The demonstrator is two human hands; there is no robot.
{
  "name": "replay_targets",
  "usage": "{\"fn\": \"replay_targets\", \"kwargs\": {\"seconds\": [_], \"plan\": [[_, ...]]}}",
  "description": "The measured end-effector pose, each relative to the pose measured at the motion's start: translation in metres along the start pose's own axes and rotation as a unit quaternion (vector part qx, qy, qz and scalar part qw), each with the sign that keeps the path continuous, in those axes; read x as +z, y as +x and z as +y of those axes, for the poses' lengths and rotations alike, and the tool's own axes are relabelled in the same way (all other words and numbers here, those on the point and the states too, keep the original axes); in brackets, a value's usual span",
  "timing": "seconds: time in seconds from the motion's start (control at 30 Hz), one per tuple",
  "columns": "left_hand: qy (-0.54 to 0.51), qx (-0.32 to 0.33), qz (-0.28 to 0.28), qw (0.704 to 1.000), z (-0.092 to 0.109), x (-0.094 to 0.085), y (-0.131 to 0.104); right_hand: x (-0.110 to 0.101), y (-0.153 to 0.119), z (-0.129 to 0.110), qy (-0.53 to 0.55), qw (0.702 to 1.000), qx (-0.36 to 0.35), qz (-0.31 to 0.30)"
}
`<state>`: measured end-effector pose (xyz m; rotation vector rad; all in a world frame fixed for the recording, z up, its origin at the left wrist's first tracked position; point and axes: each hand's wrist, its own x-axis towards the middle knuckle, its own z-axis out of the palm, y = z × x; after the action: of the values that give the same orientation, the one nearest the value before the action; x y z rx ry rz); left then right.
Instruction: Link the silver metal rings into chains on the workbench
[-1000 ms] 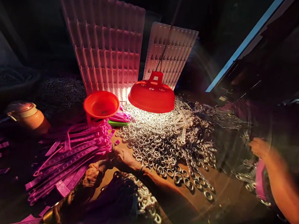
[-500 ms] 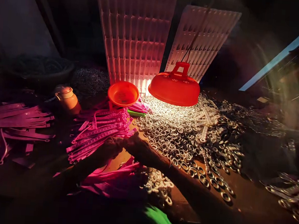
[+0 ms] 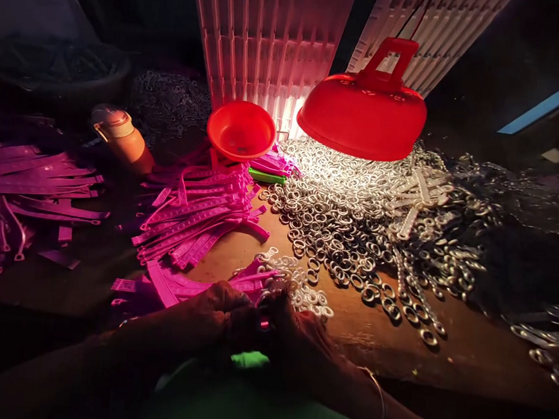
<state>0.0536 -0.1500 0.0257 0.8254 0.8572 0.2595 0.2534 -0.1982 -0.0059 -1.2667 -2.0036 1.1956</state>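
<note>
Magenta plastic strips (image 3: 196, 219) lie fanned at centre left on the counter (image 3: 358, 319), with more at lower centre, where the left hand (image 3: 216, 311) and right hand (image 3: 293, 336) meet in shadow. Both curl narrow around a strip end (image 3: 254, 284); the exact grip cannot be told. Metal rings (image 3: 337, 220) glitter under the red lamp (image 3: 364, 116). No writing is legible.

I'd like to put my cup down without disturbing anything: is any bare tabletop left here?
Yes: a bare brown patch of table lies between the metal rings and the near edge, right of the hands. A smaller gap sits below the pink straps. Under the red lamp it is crowded.
</note>
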Motion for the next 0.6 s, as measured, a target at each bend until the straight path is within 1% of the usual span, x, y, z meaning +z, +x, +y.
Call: {"fn": "replay_targets", "kwargs": {"seconds": [0.1,0.17,0.27,0.33,0.4,0.47,0.53,0.6], "plan": [[0.003,0.028,0.003,1.0,-0.003,0.005,-0.003,0.003,0.005,-0.001,0.004,1.0,0.015,-0.005],[-0.026,0.025,0.012,0.999,-0.002,0.009,-0.004,0.002,0.01,-0.004,0.037,0.999,0.028,-0.018],[-0.097,0.002,0.017,0.995,-0.002,0.013,-0.003,-0.003,0.015,-0.01,0.055,0.997,-0.003,-0.047],[-0.122,-0.003,0.012,0.992,-0.005,0.012,0.0,-0.007,0.016,-0.013,0.017,0.998,-0.023,-0.055],[-0.127,-0.008,0.013,0.992,-0.009,0.01,0.003,-0.01,0.017,-0.017,-0.043,0.997,-0.016,-0.069],[-0.107,-0.002,0.031,0.994,-0.014,0.007,0.006,-0.013,0.021,-0.021,-0.092,0.99,-0.006,-0.103],[-0.084,0.022,0.065,0.994,-0.019,0.006,0.01,-0.017,0.025,-0.026,-0.122,0.983,-0.014,-0.137],[-0.061,0.056,0.083,0.993,-0.023,0.007,0.014,-0.022,0.028,-0.03,-0.157,0.978,-0.053,-0.128]]}}
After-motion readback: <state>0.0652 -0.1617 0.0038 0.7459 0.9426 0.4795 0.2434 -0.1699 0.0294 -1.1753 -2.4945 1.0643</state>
